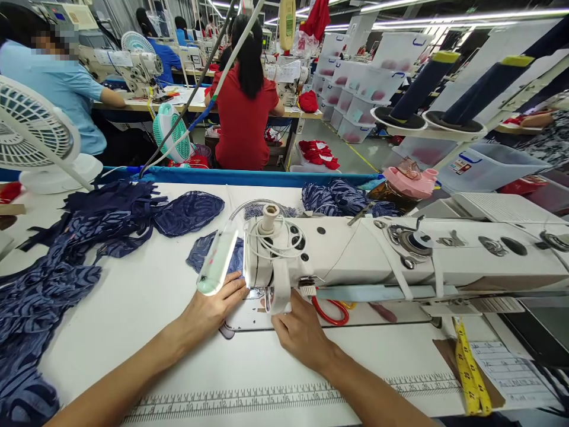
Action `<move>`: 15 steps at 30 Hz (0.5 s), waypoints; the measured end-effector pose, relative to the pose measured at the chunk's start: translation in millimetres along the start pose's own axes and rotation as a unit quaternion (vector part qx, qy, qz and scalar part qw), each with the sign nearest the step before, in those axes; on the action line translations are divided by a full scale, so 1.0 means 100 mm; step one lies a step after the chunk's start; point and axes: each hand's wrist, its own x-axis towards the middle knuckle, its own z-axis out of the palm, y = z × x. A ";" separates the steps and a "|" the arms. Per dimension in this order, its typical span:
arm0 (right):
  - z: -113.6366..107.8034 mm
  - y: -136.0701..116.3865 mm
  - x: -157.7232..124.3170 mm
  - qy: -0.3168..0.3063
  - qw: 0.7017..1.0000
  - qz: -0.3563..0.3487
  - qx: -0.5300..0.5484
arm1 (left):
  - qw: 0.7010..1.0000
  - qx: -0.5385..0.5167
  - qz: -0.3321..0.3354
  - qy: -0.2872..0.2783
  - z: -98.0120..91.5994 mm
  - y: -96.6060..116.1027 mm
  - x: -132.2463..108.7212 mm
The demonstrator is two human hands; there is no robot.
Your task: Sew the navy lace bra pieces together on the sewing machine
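A white sewing machine [400, 249] stretches across the table [146, 296] in front of me. My left hand [208, 308] lies flat with fingers stretched toward the needle plate [249, 314], pressing a small dark blue fabric piece [227, 333] whose edge peeks out beneath it. My right hand [300, 332] rests on the plate just right of the presser foot; its fingertips are hidden under the machine head. A small lamp [217, 261] hangs over my left hand. More dark blue patterned fabric [208, 249] lies behind the needle.
A heap of dark blue cut pieces [53, 279] covers the table's left side. Red-handled scissors [331, 311] lie under the machine arm. A yellow tape measure [469, 370] and paper sheet sit at right. A white fan [35, 133] stands far left. Other people sew at tables beyond.
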 end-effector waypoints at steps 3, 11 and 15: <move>0.01 0.01 -0.01 0.002 1.000 0.002 0.006 | 1.000 -0.011 -0.008 0.008 -0.01 0.00 0.01; -0.02 -0.01 0.03 0.023 1.000 -0.013 0.015 | 1.000 -0.002 -0.001 0.001 -0.07 0.01 0.05; -0.04 -0.04 0.06 0.036 0.999 -0.005 0.026 | 1.000 -0.001 -0.015 0.001 -0.09 0.03 0.08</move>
